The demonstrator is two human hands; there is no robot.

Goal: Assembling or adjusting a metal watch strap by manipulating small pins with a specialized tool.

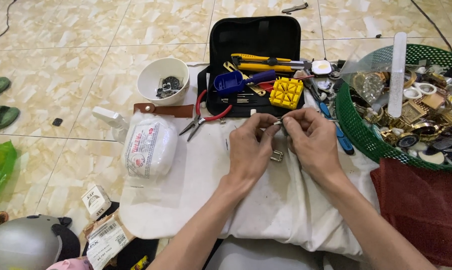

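Note:
My left hand (249, 145) and my right hand (311, 140) meet over a white cloth (206, 190) on the floor. Together their fingertips pinch a small metal watch part (281, 123); its exact shape is hidden by the fingers. A small metal buckle (277, 156) lies on the cloth between the hands. Just beyond the hands an open black tool case (254, 35) holds a yellow utility knife (266, 62), a blue tool (233, 81) and a yellow block holder (286, 93).
Red-handled pliers (203, 114) lie left of the case. A white bowl (163, 80) holds small dark parts. A white wrapped packet (150, 146) sits left. A green basket (358, 127) of watches stands right, above a dark red cloth (421, 210). A grey helmet (23, 242) is bottom left.

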